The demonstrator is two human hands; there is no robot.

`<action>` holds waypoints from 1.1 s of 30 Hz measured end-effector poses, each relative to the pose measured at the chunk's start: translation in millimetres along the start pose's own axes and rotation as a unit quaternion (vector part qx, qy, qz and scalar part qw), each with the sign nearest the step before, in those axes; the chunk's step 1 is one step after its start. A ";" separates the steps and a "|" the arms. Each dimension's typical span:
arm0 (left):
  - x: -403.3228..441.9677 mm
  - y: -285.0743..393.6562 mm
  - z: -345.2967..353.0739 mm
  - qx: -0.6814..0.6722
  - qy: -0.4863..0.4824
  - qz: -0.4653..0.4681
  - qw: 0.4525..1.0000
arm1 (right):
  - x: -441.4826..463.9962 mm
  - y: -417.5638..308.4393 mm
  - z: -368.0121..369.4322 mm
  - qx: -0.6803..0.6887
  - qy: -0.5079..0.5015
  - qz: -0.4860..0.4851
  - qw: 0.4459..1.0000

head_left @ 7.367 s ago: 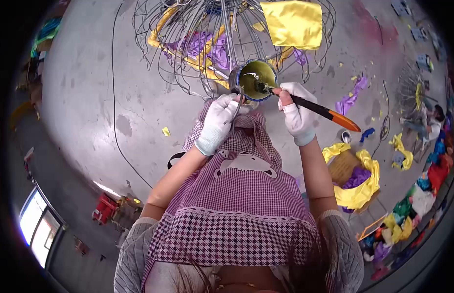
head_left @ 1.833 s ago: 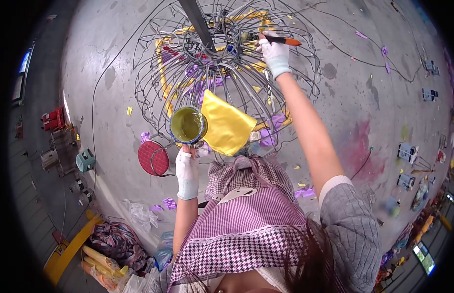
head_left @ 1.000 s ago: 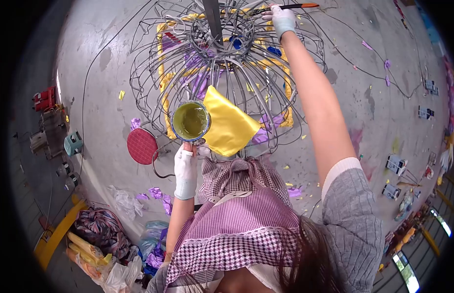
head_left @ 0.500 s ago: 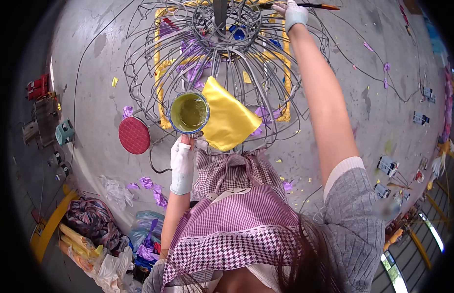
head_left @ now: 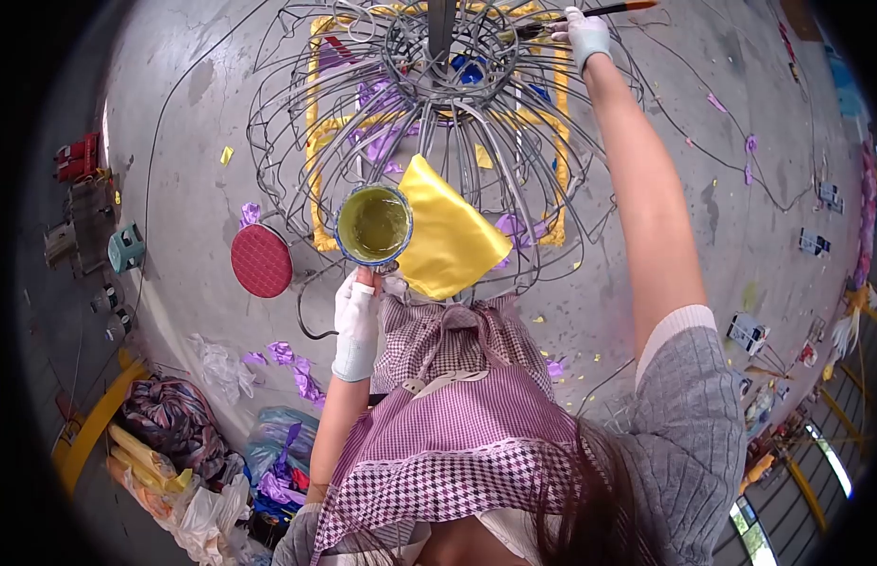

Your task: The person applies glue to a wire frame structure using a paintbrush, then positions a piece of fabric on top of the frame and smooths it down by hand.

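Note:
My left hand [head_left: 356, 316], in a white fingerless glove, is closed on a mug [head_left: 373, 224] with cloudy yellowish liquid inside. A shiny yellow cloth piece [head_left: 452, 236] hangs beside the mug, its near edge close to my left fingers; whether they pinch it I cannot tell. Out at the upper right, my right hand [head_left: 584, 36], gloved the same way, grips a paintbrush [head_left: 612, 9]. Its dark bristle end points left over a round cage of bent metal wire [head_left: 448, 104]. The wire structure stands in front of me around an upright metal post [head_left: 441, 28].
Under the wires lies a yellow-wrapped rectangular frame [head_left: 317, 179]. A round red stool seat [head_left: 262, 259] stands at left. Purple scraps [head_left: 306, 375] and a cable [head_left: 148, 141] lie on the grey floor. Bags and fabric [head_left: 183, 420] are heaped at lower left.
My right hand and the brush have shifted slightly right and down in view. The wire structure, mug and yellow cloth also appear a little further right and lower.

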State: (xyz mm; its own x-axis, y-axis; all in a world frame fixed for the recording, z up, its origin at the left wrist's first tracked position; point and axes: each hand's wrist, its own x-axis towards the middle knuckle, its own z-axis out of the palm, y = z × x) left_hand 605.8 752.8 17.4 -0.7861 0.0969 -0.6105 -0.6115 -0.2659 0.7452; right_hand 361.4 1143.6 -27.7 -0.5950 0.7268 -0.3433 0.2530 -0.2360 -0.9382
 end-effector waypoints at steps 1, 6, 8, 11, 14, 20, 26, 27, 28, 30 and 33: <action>-0.2 0.6 0.5 0.000 0.001 0.000 1.000 | 3.0 0.2 1.4 -0.027 -0.035 0.000 0.999; -0.7 3.8 2.7 0.002 0.000 0.001 1.000 | 48.9 -2.3 11.3 -0.156 -0.207 -0.007 0.966; -0.9 5.0 3.3 0.001 0.001 0.003 1.000 | 83.5 -3.4 21.0 -0.207 -0.274 -0.011 0.939; -1.3 6.5 4.0 -0.001 0.004 0.004 1.000 | 166.0 30.1 32.4 -0.184 -0.304 -0.021 0.935; -1.2 7.7 4.4 -0.006 0.006 0.001 1.000 | 207.1 47.0 33.5 -0.165 -0.331 -0.030 0.929; 0.4 9.7 4.5 -0.014 0.000 0.001 1.000 | 139.8 -9.0 5.8 -0.199 -0.351 -0.119 0.907; 1.2 11.9 9.9 -0.015 0.006 -0.001 1.000 | 59.8 -35.4 -29.4 -0.237 -0.314 -0.102 0.914; 1.6 12.9 12.1 -0.012 0.010 -0.005 1.000 | 54.3 -31.2 -42.2 -0.210 -0.324 -0.113 0.916; 3.0 13.9 13.9 -0.008 0.014 -0.008 1.000 | 52.4 -30.8 -49.7 -0.181 -0.334 -0.126 0.916; 3.4 12.4 13.8 -0.009 0.005 -0.005 1.000 | 45.2 -32.8 -51.3 -0.156 -0.319 -0.132 0.926; 4.2 6.1 12.6 -0.014 -0.015 -0.004 1.000 | 32.9 -28.9 -47.0 -0.082 -0.278 -0.140 0.947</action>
State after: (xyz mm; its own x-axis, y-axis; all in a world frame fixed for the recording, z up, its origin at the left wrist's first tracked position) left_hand 597.6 763.7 22.7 -0.7842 0.1278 -0.6072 -0.6148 -0.2916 0.7328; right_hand 370.3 1204.6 -9.9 -0.9541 0.2841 -0.0954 0.1145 0.0515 -0.9921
